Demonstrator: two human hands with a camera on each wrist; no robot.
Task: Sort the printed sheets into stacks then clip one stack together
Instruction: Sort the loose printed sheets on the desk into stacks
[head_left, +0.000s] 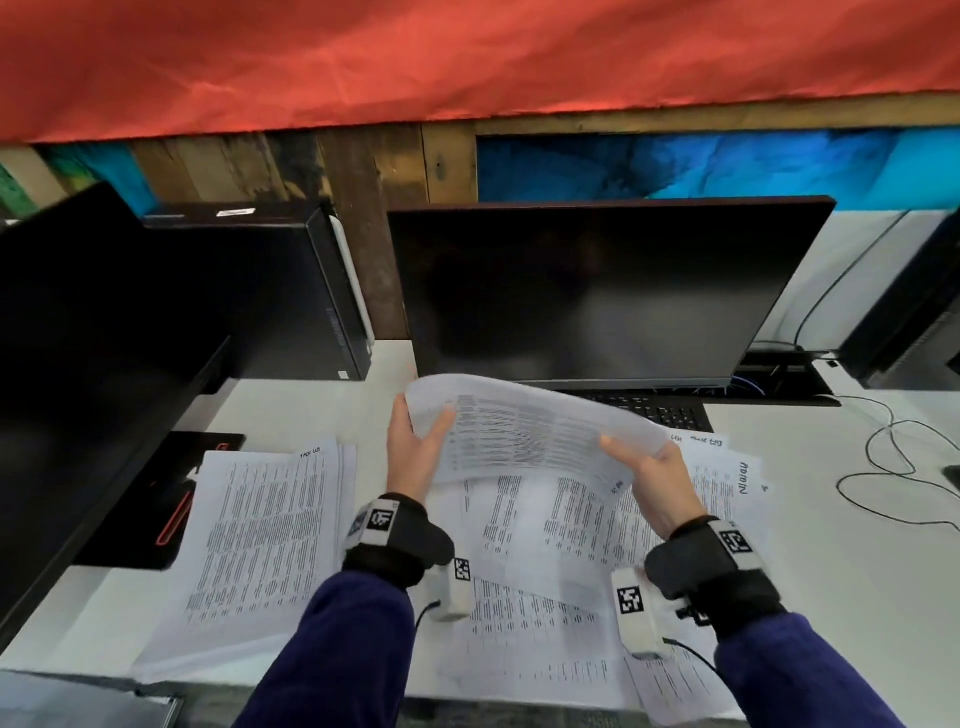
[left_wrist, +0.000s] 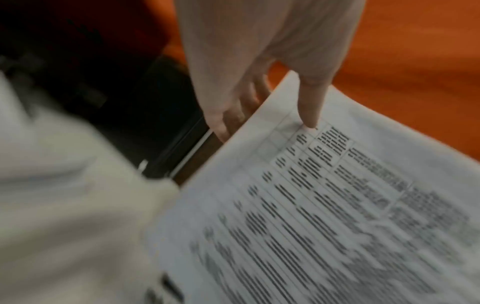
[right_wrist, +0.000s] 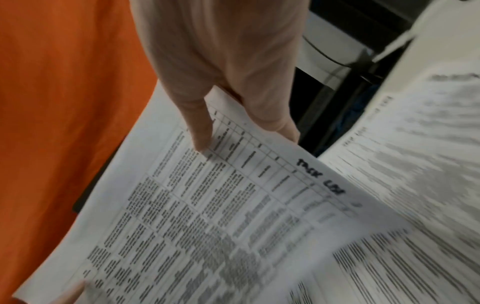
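Observation:
I hold one printed sheet (head_left: 530, 431) with table text in the air over the desk, bowed upward between both hands. My left hand (head_left: 423, 434) pinches its left edge, thumb on top and fingers beneath; the left wrist view shows the thumb (left_wrist: 311, 107) pressing the sheet (left_wrist: 311, 205). At the right edge my right hand (head_left: 644, 467) pinches the same way, near a handwritten label (right_wrist: 322, 179). A stack of sheets (head_left: 260, 535) lies on the left of the desk. Loose printed sheets (head_left: 545, 587) overlap under my hands, with more sheets (head_left: 727, 467) fanned at the right.
A dark monitor (head_left: 597, 291) stands just behind the held sheet, with a black keyboard (head_left: 660, 413) under it. A black computer case (head_left: 291, 291) and a second monitor (head_left: 78, 364) fill the left. A black pad (head_left: 166, 499) lies beside the left stack. Cables (head_left: 893, 457) loop at right.

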